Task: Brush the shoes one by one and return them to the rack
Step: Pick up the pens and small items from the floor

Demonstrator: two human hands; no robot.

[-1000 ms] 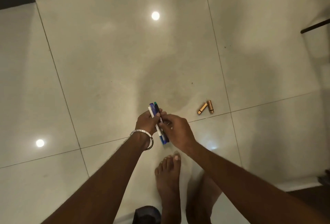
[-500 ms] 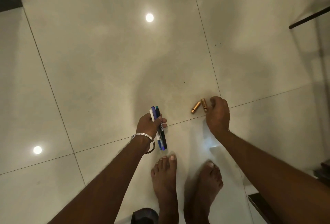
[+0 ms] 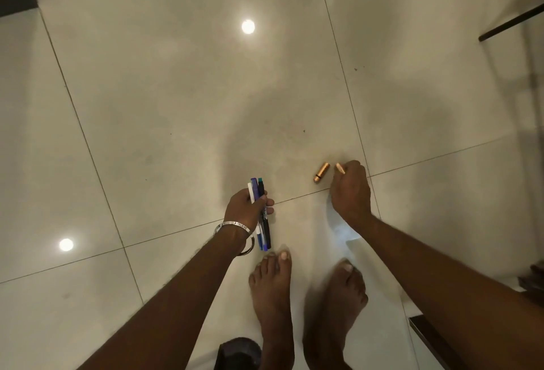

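Since half a second ago your right hand [image 3: 350,190] has closed on one of the two gold cylinders, whose pale tip now shows at your fingertips, while the other gold cylinder [image 3: 321,172] lies alone on the floor [image 3: 147,104]. From the left: your left hand [image 3: 248,207], with a silver bangle [image 3: 235,226] at the wrist, is clamped round a bundle of pens [image 3: 262,216] running up and down the view; print shows on one barrel, too small to read. The loose cylinder lies just left of your right-hand grip, its long axis tilted from lower left to upper right, and that hand is much the nearer, so a short reach leftward should take it. Your bare feet [image 3: 273,290] stand below. No shoes, brush or rack are in view, so brushing looks not yet begun.
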